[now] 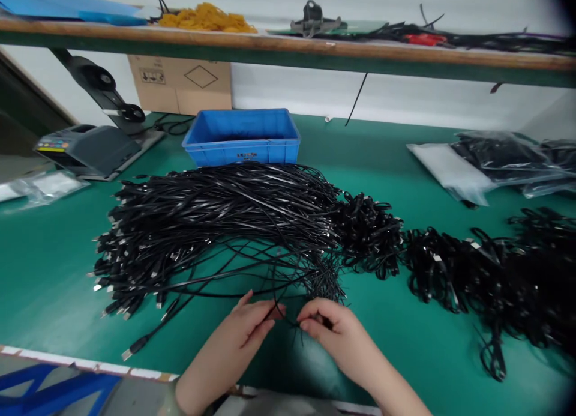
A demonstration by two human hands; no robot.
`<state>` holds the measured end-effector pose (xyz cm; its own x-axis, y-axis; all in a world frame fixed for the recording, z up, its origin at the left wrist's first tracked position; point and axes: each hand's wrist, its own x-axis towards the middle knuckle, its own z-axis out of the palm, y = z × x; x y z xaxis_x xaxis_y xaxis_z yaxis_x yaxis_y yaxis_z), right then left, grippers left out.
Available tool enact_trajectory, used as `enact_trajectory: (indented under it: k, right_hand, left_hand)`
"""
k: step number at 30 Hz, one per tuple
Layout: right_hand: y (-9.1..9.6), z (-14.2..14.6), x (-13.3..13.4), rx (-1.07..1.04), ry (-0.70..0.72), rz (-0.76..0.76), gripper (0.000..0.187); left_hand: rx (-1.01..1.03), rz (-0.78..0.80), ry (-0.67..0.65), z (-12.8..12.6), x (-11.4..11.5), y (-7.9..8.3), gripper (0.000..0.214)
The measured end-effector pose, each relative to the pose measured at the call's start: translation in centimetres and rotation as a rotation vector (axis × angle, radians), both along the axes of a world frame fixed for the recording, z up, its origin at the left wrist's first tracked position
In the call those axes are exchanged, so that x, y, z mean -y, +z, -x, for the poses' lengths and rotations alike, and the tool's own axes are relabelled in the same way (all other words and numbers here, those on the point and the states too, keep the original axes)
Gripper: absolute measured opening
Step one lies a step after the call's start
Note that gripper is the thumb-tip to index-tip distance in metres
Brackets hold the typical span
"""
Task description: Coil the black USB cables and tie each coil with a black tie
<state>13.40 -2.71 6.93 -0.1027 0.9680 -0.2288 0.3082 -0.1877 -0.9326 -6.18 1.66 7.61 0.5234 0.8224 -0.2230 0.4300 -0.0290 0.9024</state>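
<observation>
Near the table's front edge, my left hand [240, 332] is closed, pinching a thin black cable [279, 295] between thumb and fingers. My right hand [335, 329] faces it, thumb and forefinger pinched on a thin black strand that meets the cable between the hands; whether it is a tie or the cable's end I cannot tell. Just beyond my fingertips lies a heap of short thin black ties [326, 278]. Behind the hands spreads a big bundle of straight black USB cables [225, 206], plugs to the left. One USB plug [135, 347] lies apart at the front left.
Coiled black cables [468, 266] stretch along the right side. A blue bin [243, 152] stands behind the bundle, beside a grey tape dispenser [90, 149]. Plastic bags [504, 161] lie back right. Overhead runs a shelf [288, 50] with yellow bands [204, 18].
</observation>
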Motion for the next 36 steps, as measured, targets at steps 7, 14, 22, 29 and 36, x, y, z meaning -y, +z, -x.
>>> enact_trajectory:
  k: [7, 14, 22, 29, 36]
  right_hand:
    - [0.7, -1.5, -1.4, 0.256, -0.046, -0.096, 0.007]
    - [1.2, -0.8, -0.7, 0.285, 0.217, -0.145, 0.033]
    - [2.4, -1.5, -2.0, 0.133, 0.170, -0.181, 0.026]
    - [-0.7, -1.0, -2.2, -0.565, 0.169, 0.496, 0.028]
    - [-1.4, -0.6, -2.3, -0.891, -0.022, 0.504, 0.029]
  left_hand:
    - [0.540, 0.228, 0.323, -0.3, 0.6, -0.2, 0.024]
    - [0.554, 0.069, 0.566, 0.2, -0.2, 0.9, 0.022]
    - [0.058, 0.395, -0.225, -0.9, -0.5, 1.3, 0.026]
    - [0.300, 0.607, -0.149, -0.1, -1.7, 0.0, 0.024]
    - [0.285, 0.445, 0.348, -1.1, -2.1, -1.8, 0.024]
